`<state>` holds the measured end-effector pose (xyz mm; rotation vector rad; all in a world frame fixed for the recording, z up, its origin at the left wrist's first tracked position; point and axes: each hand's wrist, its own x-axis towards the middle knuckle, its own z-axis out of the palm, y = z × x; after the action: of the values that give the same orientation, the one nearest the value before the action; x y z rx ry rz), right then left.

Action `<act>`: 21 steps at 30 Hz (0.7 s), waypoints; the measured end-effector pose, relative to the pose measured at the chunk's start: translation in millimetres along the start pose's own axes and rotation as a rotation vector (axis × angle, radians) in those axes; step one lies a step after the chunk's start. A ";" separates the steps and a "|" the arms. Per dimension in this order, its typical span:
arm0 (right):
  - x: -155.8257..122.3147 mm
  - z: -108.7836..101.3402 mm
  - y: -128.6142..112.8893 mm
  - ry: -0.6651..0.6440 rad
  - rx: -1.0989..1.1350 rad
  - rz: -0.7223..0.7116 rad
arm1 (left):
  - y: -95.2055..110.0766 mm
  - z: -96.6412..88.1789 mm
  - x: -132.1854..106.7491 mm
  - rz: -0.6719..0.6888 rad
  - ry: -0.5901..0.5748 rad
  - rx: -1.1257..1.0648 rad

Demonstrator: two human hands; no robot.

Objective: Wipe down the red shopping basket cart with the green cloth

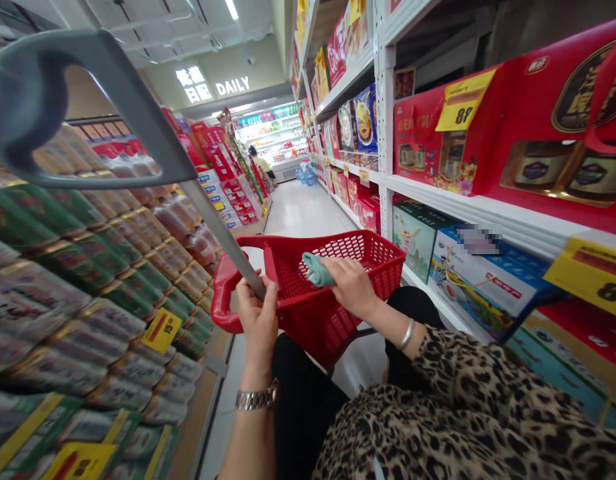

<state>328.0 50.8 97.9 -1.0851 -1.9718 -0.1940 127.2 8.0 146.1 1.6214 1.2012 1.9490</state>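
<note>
The left hand (255,320) was wrapped around the metal pole (221,240) of a red plastic shopping basket (308,320), its fingers curled together and clamped on the pole, which ended in a grey looped handle (88,107). The right hand (351,287) lay at the basket's latticed rim, its fingers (333,268) together over a teal cloth (318,270); whether they gripped it could not be told. A steel link watch (257,398) circled the left wrist, a silver bangle (407,333) the right, beside a leopard-print sleeve (468,413). Yellow tags read "88" (463,100) on red gift boxes (438,133) and "15" (161,330) below shrink-wrapped green-and-gold cans (88,313). A lit sign (232,85) read "DAILY".
</note>
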 end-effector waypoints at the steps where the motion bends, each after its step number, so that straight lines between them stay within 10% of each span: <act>1: 4.3 2.5 -13.3 -0.006 -0.014 -0.006 | 0.7 0.4 -0.6 0.001 -0.001 0.005; 6: -7.5 26.5 -54.2 -0.030 0.044 -0.093 | 3.7 0.6 -4.2 -0.011 0.018 0.015; 14: -32.8 34.4 -50.2 -0.050 0.033 -0.133 | 2.6 -4.3 -4.1 -0.002 -0.012 0.065; 21: -42.6 49.4 -45.2 0.043 -0.034 -0.109 | 13.7 -24.6 -6.1 0.163 0.002 0.790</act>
<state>275.0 21.2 46.7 -0.9877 -1.9968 -0.3084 109.7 -14.0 152.9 2.1158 2.0658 1.6410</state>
